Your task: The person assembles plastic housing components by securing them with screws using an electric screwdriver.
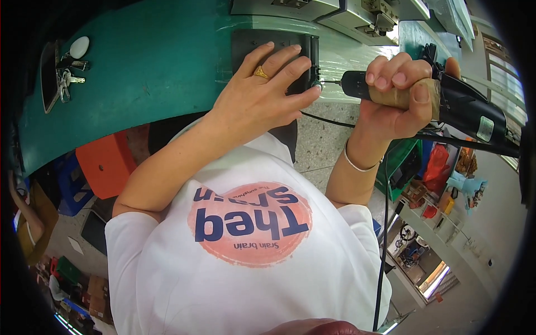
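Observation:
My left hand (257, 97) lies on a black flat-sided casing (244, 50) at the table's edge. Its fingers are spread over the top, and the thumb reaches to the casing's right end. A ring is on one finger. Wrapped in my right hand (397, 109) is a black electric screwdriver (468, 106) with brown tape round its grip. It lies nearly level, and its thin bit points left at the casing's right end, close to my left thumb. Whether the bit sits in a screw is too small to tell.
The green-topped table (162, 67) bears keys (66, 81) and a dark phone-like slab (50, 75) at left. Grey metal equipment (357, 19) stands behind the casing. A black cable (386, 223) hangs on the right. An orange stool (106, 163) is under the table's edge.

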Tool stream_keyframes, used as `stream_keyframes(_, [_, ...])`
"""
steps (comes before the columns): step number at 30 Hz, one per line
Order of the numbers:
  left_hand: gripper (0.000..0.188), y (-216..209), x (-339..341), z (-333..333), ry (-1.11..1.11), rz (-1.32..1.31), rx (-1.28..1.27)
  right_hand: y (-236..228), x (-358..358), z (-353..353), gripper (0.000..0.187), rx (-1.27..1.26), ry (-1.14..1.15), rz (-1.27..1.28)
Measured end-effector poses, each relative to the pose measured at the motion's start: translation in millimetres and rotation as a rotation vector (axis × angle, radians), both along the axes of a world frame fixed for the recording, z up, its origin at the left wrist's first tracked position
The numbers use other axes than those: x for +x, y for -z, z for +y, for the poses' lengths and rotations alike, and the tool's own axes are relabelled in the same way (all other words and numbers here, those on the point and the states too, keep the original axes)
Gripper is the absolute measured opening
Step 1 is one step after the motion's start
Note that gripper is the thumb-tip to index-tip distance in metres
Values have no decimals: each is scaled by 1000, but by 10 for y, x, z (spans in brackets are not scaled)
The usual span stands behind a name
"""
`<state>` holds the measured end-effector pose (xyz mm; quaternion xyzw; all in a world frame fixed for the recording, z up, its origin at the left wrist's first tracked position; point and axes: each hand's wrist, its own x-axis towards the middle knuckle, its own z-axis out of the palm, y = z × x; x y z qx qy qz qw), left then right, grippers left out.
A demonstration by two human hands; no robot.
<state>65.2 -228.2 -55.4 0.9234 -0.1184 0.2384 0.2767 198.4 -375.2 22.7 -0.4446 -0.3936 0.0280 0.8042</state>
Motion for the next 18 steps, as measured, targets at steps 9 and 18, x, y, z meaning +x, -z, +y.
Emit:
stream_keyframes(9, [51, 49, 9, -43, -56, -14, 41, 73, 20, 4, 64, -60, 36, 11])
stream_keyframes(18, [50, 39, 5, -31, -54, -9, 26, 83, 9, 28, 64, -61, 35, 29])
